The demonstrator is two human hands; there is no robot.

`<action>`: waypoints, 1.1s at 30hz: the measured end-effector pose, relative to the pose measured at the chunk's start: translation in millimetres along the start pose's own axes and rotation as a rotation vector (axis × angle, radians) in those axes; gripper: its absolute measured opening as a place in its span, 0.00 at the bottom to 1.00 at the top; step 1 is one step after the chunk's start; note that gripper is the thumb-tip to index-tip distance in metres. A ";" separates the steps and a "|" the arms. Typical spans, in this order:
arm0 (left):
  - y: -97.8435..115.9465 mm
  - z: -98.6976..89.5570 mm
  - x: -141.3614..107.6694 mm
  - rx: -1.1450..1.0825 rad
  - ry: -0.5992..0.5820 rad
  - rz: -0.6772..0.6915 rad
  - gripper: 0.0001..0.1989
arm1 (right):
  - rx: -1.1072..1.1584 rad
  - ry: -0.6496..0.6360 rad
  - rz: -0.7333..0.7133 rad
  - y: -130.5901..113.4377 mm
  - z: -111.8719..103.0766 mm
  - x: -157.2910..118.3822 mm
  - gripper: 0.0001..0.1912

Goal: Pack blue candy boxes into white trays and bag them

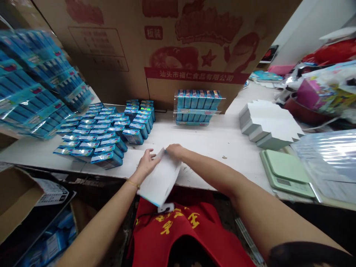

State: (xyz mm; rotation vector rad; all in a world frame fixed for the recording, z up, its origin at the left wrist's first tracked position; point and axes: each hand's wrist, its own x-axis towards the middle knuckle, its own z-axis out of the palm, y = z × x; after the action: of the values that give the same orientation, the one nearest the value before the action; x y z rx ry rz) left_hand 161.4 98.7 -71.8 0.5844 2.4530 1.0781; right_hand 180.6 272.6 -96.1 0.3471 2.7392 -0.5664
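A white sheet of card [160, 180] with a blue lower edge is tilted over the front edge of the table, close to my body. My right hand [174, 151] is closed on its top corner. At the card's left edge is my left hand [147, 163], its fingers apart and its thumb against or very near the card. Left of my hands, many small blue boxes [107, 148] stand in close rows. Behind my hands a filled display pack [197, 107] of blue boxes stands upright in clear plastic.
A large printed carton [122, 85] walls off the back. Filled blue packs [36, 92] lean at the left. On the right are stacked white cards [269, 118], a pale green scale [286, 170] and clear plastic sheets [330, 159]. An open carton [16, 200] sits below left.
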 end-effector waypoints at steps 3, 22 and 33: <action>9.4 -6.2 -44.3 0.182 0.156 0.384 0.22 | -0.046 -0.013 0.172 39.8 -5.7 -20.8 0.10; -58.5 47.3 -5.2 0.746 0.158 0.764 0.18 | -0.305 0.511 -0.170 11.3 63.9 -115.6 0.15; -41.3 46.1 -21.8 0.858 -0.083 0.562 0.15 | -0.300 0.294 -0.286 31.8 52.0 -103.6 0.11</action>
State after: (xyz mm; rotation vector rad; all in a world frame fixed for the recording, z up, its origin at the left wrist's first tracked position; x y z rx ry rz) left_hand 194.1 89.3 -127.9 1.5969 2.6627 0.0650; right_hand 298.7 261.6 -115.2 -0.0409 3.1247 -0.1716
